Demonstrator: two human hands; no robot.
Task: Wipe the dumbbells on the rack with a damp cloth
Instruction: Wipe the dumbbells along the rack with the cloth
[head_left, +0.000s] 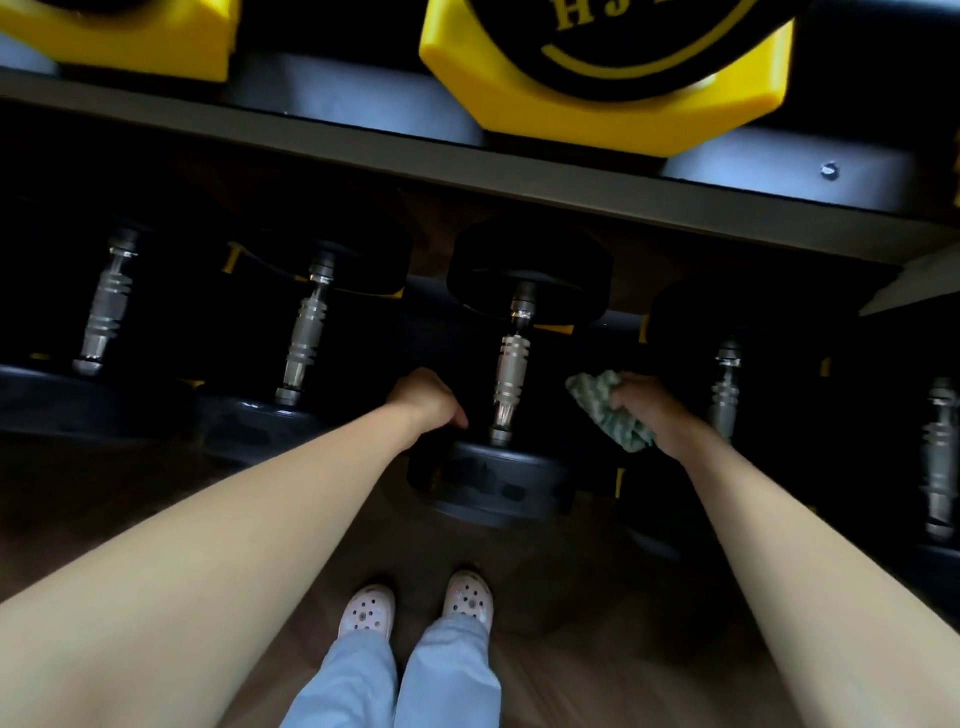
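The left grip (428, 400) curls its fingers on the near head of the middle dumbbell (511, 374), low on the rack (363, 156). The right grip (649, 415) clutches the damp cloth (605, 410) at 3 o'clock of the handle, just beside it. This dumbbell's wipe seems about to start, and next the cloth must travel toward 9 o'clock onto the handle.

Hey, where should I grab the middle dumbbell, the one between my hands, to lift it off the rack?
Grip the ridged metal handle at its middle, coming down from above. It points away from you between two wide round heads, likely too broad to wrap, and neighbouring dumbbells close off both sides.
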